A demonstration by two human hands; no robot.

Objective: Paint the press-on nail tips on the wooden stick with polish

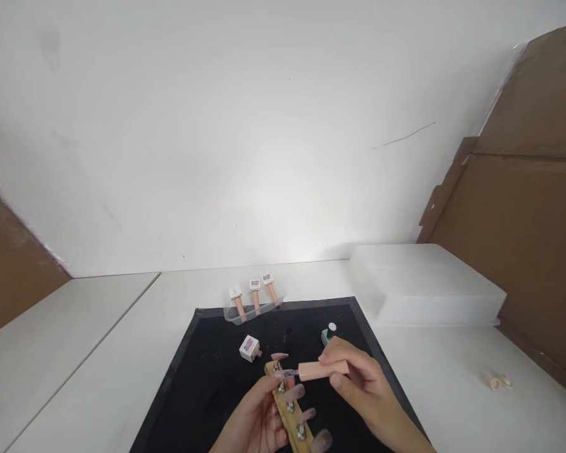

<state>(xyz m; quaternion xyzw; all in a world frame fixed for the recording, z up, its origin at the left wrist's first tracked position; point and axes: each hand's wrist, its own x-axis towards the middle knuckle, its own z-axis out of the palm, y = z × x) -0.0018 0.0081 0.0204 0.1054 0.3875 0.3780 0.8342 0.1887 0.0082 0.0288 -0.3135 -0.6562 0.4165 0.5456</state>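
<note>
While the left hand (259,408) grasps the wooden strip (293,423) from its left side at the bottom centre of the frame, the pale nail tips (295,393) jut out to the right, clear of the palm, which looks like the point of that grip: tips exposed, base steady. Metal screws (300,431) run along the strip, seemingly the mounts that keep the tips up off the wood. And over comes the right hand (365,380), lower right of centre, pinching the pink brush handle (318,370) between thumb and fingers, bristles pointing left at a tip near the strip's far end; touching or just above, I can't tell. Holding it well back probably leaves that tip in sight!

Underneath, the black mat (207,377) likely shields the white table (99,358). Just beyond the strip sits an uncapped white bottle (249,348), handy for dipping, with a green bottle (325,338) behind the right hand. Farther up, a clear tray (236,320) corrals three capped bottles (255,285), apparently parked out of the way, and a translucent bin (443,308) stands at right, against the white wall (273,157).
</note>
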